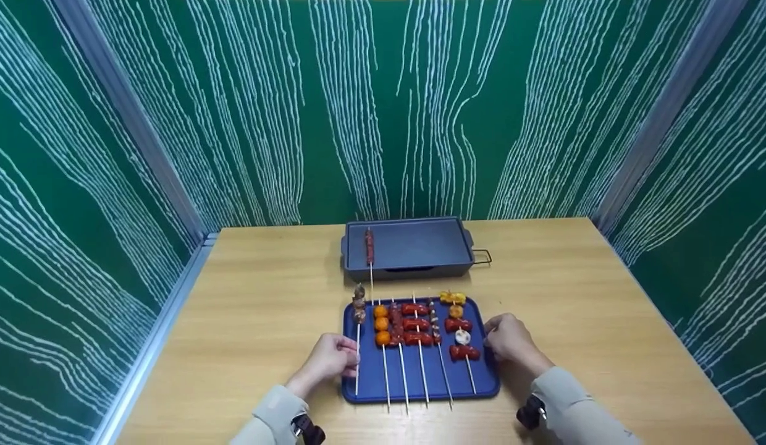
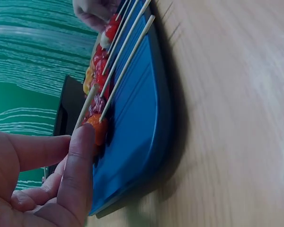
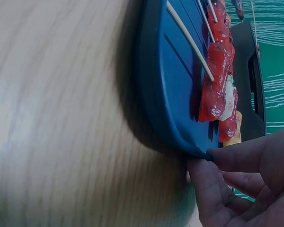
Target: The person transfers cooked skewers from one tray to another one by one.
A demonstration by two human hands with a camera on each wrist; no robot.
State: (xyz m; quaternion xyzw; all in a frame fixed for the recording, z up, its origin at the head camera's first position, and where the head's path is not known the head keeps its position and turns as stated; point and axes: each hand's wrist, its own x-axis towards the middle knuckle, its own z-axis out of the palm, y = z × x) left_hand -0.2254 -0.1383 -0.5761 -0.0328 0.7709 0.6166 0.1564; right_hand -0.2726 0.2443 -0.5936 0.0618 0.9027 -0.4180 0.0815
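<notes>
My left hand pinches the bare stick of a meat skewer at the left side of a blue tray. Brown chunks sit at the far end of that skewer, over the tray's far left corner. In the left wrist view, thumb and fingers meet on the stick, raised above the tray. On the other side, my right hand grips the tray's right rim between thumb and finger, as the right wrist view shows at the rim.
Several skewers lie side by side on the tray, among them orange balls, red sausage pieces and a mixed one. Behind stands a dark grill pan with a wire handle; one sausage skewer rests across its left part.
</notes>
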